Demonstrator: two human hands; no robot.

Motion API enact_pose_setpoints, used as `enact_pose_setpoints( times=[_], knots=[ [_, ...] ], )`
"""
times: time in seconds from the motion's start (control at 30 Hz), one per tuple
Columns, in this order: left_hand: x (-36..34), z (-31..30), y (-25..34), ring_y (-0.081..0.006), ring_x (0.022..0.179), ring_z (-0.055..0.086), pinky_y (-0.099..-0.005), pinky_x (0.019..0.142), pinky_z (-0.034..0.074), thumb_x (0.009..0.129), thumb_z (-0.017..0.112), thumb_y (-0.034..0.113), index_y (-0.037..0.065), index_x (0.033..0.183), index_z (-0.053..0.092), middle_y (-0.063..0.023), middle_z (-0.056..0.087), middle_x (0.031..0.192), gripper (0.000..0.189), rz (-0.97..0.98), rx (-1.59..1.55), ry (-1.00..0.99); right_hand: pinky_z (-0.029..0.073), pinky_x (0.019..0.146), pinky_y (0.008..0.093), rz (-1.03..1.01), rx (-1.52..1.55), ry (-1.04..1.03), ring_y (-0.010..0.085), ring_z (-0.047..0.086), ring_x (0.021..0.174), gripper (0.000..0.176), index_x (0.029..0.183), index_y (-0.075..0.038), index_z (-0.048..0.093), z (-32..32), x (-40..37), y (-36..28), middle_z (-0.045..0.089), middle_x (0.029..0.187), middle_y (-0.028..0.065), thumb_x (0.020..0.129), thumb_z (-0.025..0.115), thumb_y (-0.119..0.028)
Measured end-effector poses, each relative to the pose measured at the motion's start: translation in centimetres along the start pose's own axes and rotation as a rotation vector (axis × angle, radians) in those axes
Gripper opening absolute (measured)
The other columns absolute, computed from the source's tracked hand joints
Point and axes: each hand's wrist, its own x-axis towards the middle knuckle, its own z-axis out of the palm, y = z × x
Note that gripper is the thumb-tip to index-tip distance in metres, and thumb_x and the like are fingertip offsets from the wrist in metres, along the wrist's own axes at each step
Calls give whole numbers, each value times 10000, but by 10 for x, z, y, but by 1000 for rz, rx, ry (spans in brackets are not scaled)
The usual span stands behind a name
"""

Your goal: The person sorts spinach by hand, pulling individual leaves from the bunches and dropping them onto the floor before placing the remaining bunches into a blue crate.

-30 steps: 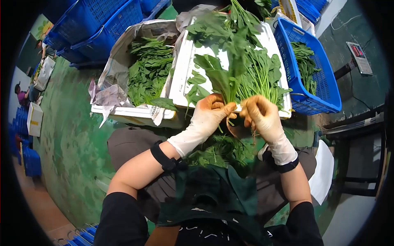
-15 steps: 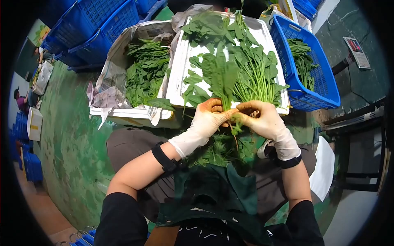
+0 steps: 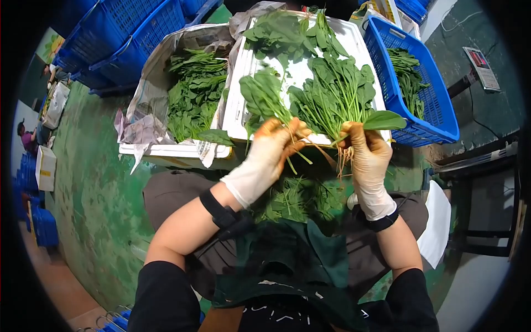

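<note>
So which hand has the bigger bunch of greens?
The right hand: its bunch is much fuller than the few leaves in the left hand.

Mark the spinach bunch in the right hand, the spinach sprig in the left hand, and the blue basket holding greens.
spinach bunch (image 3: 337, 97): head view, on the leafy middle of the bunch.
spinach sprig (image 3: 260, 94): head view, on its broad leaf.
blue basket (image 3: 440, 105): head view, on its right mesh wall.

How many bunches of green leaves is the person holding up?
2. One small bunch is in the left hand, and a bigger bunch is in the right hand. More stems could be hidden inside the fists.
</note>
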Motion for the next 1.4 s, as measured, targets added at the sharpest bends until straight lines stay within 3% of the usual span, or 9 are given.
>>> enact_pose_setpoints(
  times=[0.13, 0.23, 0.37, 0.47, 0.63, 0.87, 1.03, 1.23, 1.4],
  knots=[
    [18, -16, 17, -102, 665, 569, -193, 597, 459, 780, 705, 171, 12, 905, 501, -57, 614, 769, 288, 414, 829, 5, 481, 716, 284, 328, -930, -953, 158, 621, 725, 406, 841, -10, 690, -24, 18, -34, 668, 755, 106, 705, 719, -391],
    [25, -22, 15, -72, 617, 521, -172, 563, 412, 755, 729, 154, -12, 925, 514, -49, 601, 709, 320, 702, 1143, 11, 481, 649, 299, 319, -1087, -719, 175, 618, 648, 389, 774, -19, 685, -32, 26, -14, 642, 671, 111, 676, 728, -393],
    [5, 6, 33, -187, 824, 636, -256, 655, 518, 828, 640, 124, -28, 1009, 496, -94, 617, 825, 277, 219, 501, -39, 474, 601, 373, -121, -1254, -268, 292, 612, 656, 339, 771, -33, 622, -33, 47, 10, 619, 685, 133, 708, 699, -357],
    [5, 8, 26, -204, 800, 628, -279, 695, 516, 863, 590, 136, -4, 1036, 460, -111, 600, 865, 258, 148, 187, -69, 480, 638, 405, -117, -1652, -366, 319, 614, 737, 356, 773, -40, 590, -28, 49, 30, 620, 788, 142, 693, 701, -368],
    [17, -7, 8, -156, 555, 472, -309, 604, 475, 880, 474, 53, 43, 983, 433, -46, 476, 692, 112, -180, -327, 18, 480, 597, 364, -88, -1316, -269, 270, 620, 653, 322, 792, -18, 629, -36, 61, 37, 630, 695, 132, 693, 717, -312],
    [9, -2, -5, -45, 412, 253, -207, 414, 254, 831, 637, 275, 109, 871, 537, 52, 412, 574, 198, -126, 32, -25, 323, 425, 157, 374, -67, -190, 43, 455, 479, 248, 903, 34, 585, -19, 35, 11, 559, 636, 4, 774, 707, -140],
    [2, 5, -7, -33, 448, 314, -191, 410, 285, 848, 607, 337, 31, 1032, 560, -30, 616, 873, 359, 19, 175, -189, 454, 594, 192, 209, -235, -318, 65, 545, 651, 291, 946, 30, 568, -2, 4, 16, 592, 762, 23, 756, 723, -126],
    [6, 1, -6, -24, 450, 312, -177, 426, 290, 866, 562, 378, 18, 1142, 532, 16, 592, 796, 454, 15, 237, -334, 462, 609, 194, 453, -149, -367, 67, 554, 669, 323, 1002, 45, 567, -5, 10, -2, 608, 796, 40, 763, 713, -115],
    [12, -2, -19, -15, 477, 323, -175, 475, 314, 838, 557, 456, 11, 1088, 556, 46, 505, 715, 511, -18, 45, -198, 437, 564, 184, 114, -330, -268, 53, 528, 617, 294, 969, 38, 594, -3, 4, 17, 608, 766, 17, 745, 724, -101]
  ],
)
